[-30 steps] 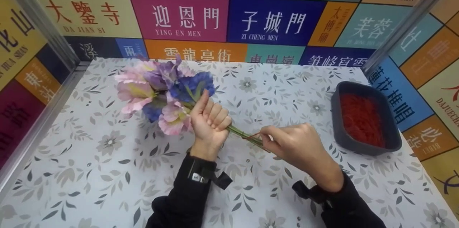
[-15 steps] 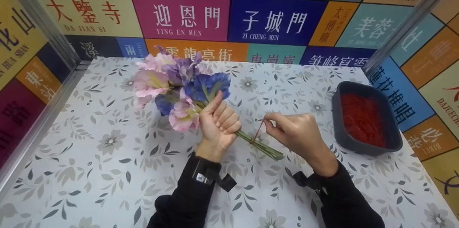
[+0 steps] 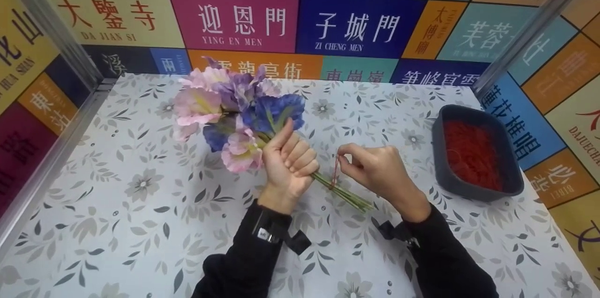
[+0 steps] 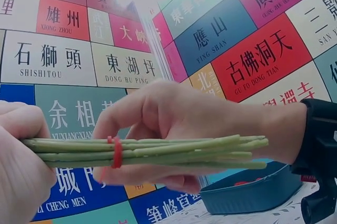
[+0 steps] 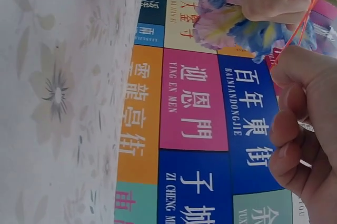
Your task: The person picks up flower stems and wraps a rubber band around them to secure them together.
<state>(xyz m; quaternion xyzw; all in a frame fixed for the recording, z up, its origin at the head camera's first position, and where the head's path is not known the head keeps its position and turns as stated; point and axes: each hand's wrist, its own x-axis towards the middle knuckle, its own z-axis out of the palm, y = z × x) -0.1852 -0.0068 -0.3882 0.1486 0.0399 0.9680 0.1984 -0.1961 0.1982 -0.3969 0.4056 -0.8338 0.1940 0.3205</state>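
My left hand [image 3: 291,162] grips a bouquet of artificial flowers [image 3: 197,108], pink, purple and blue, round its green stems [image 3: 349,196]. The blooms lean to the upper left, and the stem ends stick out to the lower right. A red rubber band [image 4: 117,153] is looped round the stems below that fist. My right hand [image 3: 375,171] pinches the band's free part between thumb and forefinger, pulling it taut away from the stems. In the right wrist view the stretched strands [image 5: 301,29] run from the stems to the fingertips.
A dark grey tub [image 3: 438,162] filled with red rubber bands [image 3: 473,155] stands at the right of the table. The tabletop [image 3: 187,251] has a floral-patterned cover. Colourful sign-printed panels [image 3: 243,21] with metal posts wall in the back and sides.
The bouquet has shifted right in my left hand's grip. My right hand has come off the stem ends and risen slightly, stretching the rubber band upward.
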